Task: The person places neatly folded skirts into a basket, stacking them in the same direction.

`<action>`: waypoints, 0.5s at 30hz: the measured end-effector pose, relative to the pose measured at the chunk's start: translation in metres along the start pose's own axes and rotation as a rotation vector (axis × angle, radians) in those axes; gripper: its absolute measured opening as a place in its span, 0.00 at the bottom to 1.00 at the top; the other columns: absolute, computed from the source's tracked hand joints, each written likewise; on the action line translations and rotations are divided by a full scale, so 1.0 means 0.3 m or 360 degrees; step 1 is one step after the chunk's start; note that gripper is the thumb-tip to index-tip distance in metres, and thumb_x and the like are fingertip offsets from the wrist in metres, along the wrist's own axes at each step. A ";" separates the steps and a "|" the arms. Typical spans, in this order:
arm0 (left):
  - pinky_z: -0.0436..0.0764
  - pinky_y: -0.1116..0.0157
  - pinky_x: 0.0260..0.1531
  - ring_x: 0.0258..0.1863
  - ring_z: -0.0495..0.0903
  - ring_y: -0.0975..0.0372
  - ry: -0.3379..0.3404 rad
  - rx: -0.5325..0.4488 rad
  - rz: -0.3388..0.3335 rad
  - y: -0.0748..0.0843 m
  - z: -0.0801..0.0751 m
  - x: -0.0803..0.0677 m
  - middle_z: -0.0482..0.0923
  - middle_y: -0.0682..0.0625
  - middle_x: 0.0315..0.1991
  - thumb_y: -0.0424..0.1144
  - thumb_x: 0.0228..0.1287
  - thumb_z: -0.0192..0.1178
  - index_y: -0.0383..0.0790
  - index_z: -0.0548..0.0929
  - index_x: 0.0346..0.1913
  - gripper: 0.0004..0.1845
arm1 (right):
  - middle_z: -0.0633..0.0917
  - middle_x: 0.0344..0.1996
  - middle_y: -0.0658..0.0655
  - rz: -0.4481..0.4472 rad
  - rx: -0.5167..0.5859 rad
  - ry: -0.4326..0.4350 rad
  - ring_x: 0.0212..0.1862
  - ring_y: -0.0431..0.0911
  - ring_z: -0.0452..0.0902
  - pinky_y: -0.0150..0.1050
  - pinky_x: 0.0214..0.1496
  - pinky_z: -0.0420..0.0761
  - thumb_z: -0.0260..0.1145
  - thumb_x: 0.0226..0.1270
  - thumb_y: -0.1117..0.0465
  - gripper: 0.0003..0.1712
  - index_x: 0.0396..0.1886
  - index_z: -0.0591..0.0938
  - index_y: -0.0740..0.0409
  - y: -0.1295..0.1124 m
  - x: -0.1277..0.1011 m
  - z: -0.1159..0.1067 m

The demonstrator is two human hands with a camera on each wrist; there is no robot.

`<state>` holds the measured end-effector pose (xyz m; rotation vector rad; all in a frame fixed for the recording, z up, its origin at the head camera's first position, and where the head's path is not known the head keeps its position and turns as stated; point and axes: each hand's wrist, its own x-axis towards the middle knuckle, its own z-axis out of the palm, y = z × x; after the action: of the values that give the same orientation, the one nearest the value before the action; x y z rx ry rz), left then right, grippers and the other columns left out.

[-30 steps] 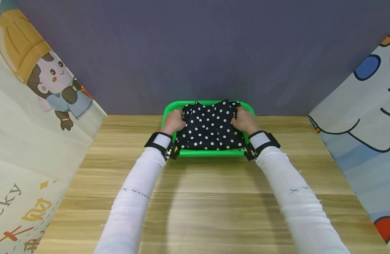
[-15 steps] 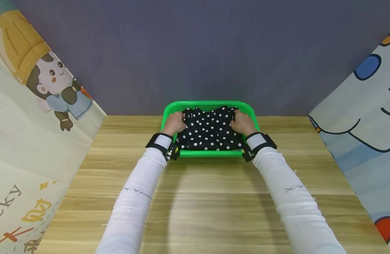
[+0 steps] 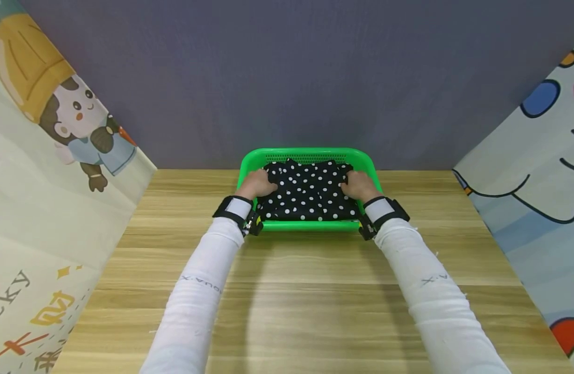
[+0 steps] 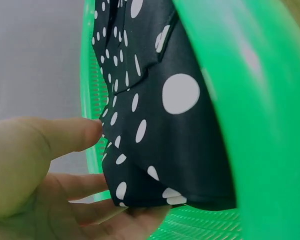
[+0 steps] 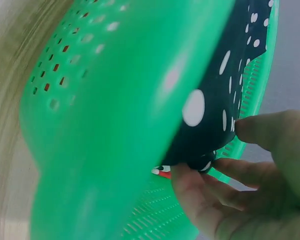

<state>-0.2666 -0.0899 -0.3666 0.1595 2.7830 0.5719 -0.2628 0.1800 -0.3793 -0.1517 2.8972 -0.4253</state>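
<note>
A folded black polka-dot cloth lies in a green basket on the bench, the left hand and right hand each pinching a side edge; it looks soft, light, floppy, best held by both edges.

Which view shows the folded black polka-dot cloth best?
The head view: the whole black polka-dot cloth lies in the green plastic basket, a hand at each side. The left wrist view shows only one folded edge up close; the right wrist view shows just a sliver behind the basket wall.
</note>
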 end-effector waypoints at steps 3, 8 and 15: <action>0.75 0.56 0.50 0.51 0.74 0.49 -0.0074 0.0043 -0.0006 -0.001 0.002 -0.001 0.73 0.36 0.55 0.46 0.63 0.53 0.26 0.70 0.57 0.27 | 0.73 0.53 0.75 -0.0018 -0.0038 -0.0072 0.55 0.64 0.70 0.54 0.56 0.70 0.49 0.69 0.56 0.29 0.58 0.67 0.78 0.004 -0.001 0.001; 0.75 0.56 0.50 0.51 0.75 0.49 -0.0135 0.0047 -0.0023 -0.003 0.001 -0.007 0.73 0.35 0.54 0.47 0.64 0.52 0.26 0.72 0.55 0.27 | 0.73 0.53 0.76 -0.0046 -0.0039 -0.0174 0.54 0.64 0.71 0.54 0.55 0.71 0.46 0.70 0.55 0.30 0.57 0.67 0.80 0.003 -0.010 -0.004; 0.70 0.54 0.57 0.58 0.69 0.47 -0.0104 0.0064 0.0043 -0.003 -0.014 -0.025 0.67 0.35 0.60 0.46 0.64 0.52 0.26 0.66 0.61 0.30 | 0.65 0.61 0.75 -0.0086 0.0060 -0.0096 0.62 0.65 0.62 0.55 0.62 0.65 0.47 0.70 0.57 0.31 0.65 0.59 0.76 0.010 -0.030 -0.015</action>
<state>-0.2609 -0.0936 -0.3612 0.2206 2.7343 0.5081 -0.2554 0.1853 -0.3743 -0.2330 2.8295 -0.4760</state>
